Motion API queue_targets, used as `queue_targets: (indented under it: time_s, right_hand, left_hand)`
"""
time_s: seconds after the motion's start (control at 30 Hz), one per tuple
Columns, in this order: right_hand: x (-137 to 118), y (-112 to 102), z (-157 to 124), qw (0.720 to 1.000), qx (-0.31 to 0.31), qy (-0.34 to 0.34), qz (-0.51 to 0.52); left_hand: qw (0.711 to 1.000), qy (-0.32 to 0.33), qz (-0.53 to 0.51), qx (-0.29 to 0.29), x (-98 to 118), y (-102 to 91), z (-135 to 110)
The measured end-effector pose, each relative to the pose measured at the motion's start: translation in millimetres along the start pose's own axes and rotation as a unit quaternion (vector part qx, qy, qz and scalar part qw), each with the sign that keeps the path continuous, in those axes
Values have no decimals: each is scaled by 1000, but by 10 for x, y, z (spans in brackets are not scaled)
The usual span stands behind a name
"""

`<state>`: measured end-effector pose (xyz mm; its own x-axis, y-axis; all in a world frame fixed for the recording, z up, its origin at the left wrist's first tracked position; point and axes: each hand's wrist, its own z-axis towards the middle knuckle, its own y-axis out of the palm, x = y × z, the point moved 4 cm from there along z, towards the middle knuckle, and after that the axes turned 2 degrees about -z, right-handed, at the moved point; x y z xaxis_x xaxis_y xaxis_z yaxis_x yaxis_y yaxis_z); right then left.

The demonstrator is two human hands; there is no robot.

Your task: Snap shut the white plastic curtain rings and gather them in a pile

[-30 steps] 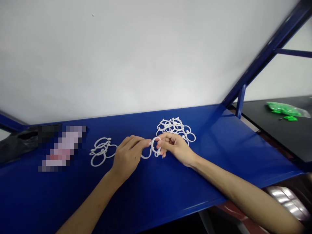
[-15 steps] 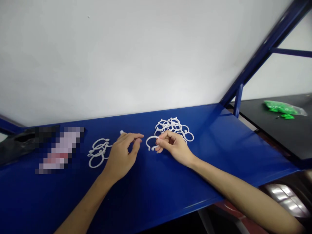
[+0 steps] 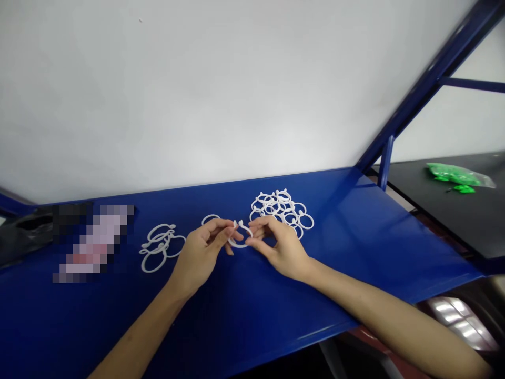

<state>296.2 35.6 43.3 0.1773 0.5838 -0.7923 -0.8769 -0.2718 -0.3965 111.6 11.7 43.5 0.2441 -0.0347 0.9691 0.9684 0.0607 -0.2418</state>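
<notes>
Between my hands is a white plastic ring with a gap at its top and small knobs at the ends, like a curtain ring. My left hand pinches its left side, and my right hand pinches its right side. Just behind my right hand lies a pile of similar white rings. A smaller group of white rings lies left of my left hand. One more white ring shows partly behind my left fingers.
Everything lies on a blue tabletop against a white wall. At the left are a black bag and a blurred-out pinkish item. Beyond a blue frame post, a black table holds a green bag.
My left hand has closed on the ring's left side. In my right hand the ring has turned, so its gap now faces up. A ring behind my left hand has come into view.
</notes>
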Motion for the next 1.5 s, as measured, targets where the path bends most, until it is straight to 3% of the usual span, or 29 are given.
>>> queue_targets:
  time_s: [0.07,0.13,0.37,0.67,0.83,0.97,1.07,1.17,1.3,1.5]
  right_hand:
    - [33,33,-3,999,-7,36,20]
    - [27,42,-10,1000,-13,25,1]
    - [-52,31,-72,986,-54,-104,-117]
    - [-82,58,-109,932,-118,-200,-277]
    - [-127,53,-49,913,-68,-211,-344]
    - [-64,-183,95,910,-2,-155,-385]
    - [109,-542,214,888,68,-39,-452]
    - [286,-845,286,864,87,60,-491]
    - [409,-974,318,859,61,130,-491]
    - [482,-900,316,863,42,145,-482]
  left_hand:
    - [1000,10,8,6,9,7,-14]
    - [999,24,34,10,10,15,-29]
    - [981,127,143,10,7,86,-97]
    - [957,195,215,-24,-31,115,-102]
    - [943,221,247,1,7,73,-71]
    - [907,240,340,64,-27,-51,20]
    - [857,208,462,88,-171,-172,126]
    - [818,168,545,70,-324,-251,207]
    - [807,143,570,61,-375,-283,235]
    - [814,139,561,56,-301,-255,205]
